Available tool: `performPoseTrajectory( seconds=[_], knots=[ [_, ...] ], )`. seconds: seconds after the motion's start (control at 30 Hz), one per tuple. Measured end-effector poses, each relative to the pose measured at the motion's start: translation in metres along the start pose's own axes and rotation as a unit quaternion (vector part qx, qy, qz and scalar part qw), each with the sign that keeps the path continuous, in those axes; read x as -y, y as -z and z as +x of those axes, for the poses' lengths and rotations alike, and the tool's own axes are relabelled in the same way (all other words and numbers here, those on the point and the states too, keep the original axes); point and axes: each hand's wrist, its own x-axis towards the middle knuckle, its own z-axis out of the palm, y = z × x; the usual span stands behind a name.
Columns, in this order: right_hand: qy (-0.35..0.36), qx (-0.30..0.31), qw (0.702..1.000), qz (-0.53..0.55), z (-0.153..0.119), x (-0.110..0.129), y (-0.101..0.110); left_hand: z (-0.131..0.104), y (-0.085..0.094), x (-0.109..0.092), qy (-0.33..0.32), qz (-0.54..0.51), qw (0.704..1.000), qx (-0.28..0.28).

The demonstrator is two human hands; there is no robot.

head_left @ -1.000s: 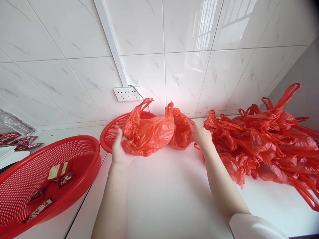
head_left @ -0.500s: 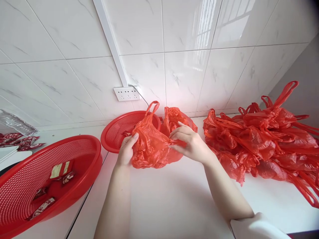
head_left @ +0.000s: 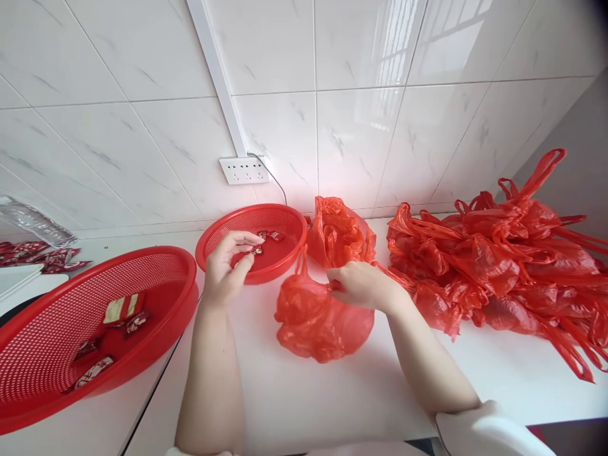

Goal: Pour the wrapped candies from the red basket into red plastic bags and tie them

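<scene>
A crumpled red plastic bag (head_left: pixel 323 323) hangs low over the white table in front of me. My right hand (head_left: pixel 361 285) grips it near its top edge, with the fingers closed on the plastic. My left hand (head_left: pixel 230 266) is empty, fingers apart and curved, at the front left rim of the small round red basket (head_left: pixel 254 275). In that basket lie a few small wrapped packets (head_left: pixel 273 235). Just behind my right hand sits another red plastic bag (head_left: pixel 342 228), bunched up.
At the left stands a larger red basket (head_left: pixel 142 266) with several wrapped packets (head_left: pixel 135 323) inside. Many tied red bags (head_left: pixel 494 266) are heaped at the right. Against the tiled wall are a socket strip (head_left: pixel 244 170) and a cable. More packets (head_left: pixel 52 259) lie far left.
My left hand has let go of the bag and moved left and up to the small basket. My right hand has lowered the bag slightly, bringing it nearer to me.
</scene>
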Motion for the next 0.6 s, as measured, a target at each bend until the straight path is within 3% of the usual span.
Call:
performPoseTrajectory(
  seconds=[0.13, 0.23, 0.37, 0.43, 0.5, 0.6],
  knots=[
    [-0.014, -0.039, 0.998, -0.055, 0.0, 0.013, -0.005, -0.013, -0.02, -0.028, -0.023, -0.011, 0.982, 0.186],
    [0.056, -0.137, 0.98, -0.136, -0.009, 0.028, -0.002, -0.02, -0.04, -0.044, -0.041, 0.025, 0.978, 0.204],
    [0.22, -0.24, 0.928, -0.181, -0.029, 0.042, -0.013, -0.028, -0.051, -0.06, -0.044, 0.08, 0.959, 0.266],
    [0.277, -0.228, 0.91, -0.206, -0.036, 0.042, -0.03, -0.038, -0.054, -0.06, -0.022, 0.114, 0.938, 0.327],
    [0.284, -0.166, 0.918, -0.22, -0.042, 0.04, -0.052, -0.051, -0.06, -0.05, 0.02, 0.147, 0.916, 0.372],
    [0.223, -0.074, 0.953, -0.192, -0.049, 0.037, -0.085, -0.077, -0.072, -0.018, 0.11, 0.168, 0.916, 0.347]
  ],
)
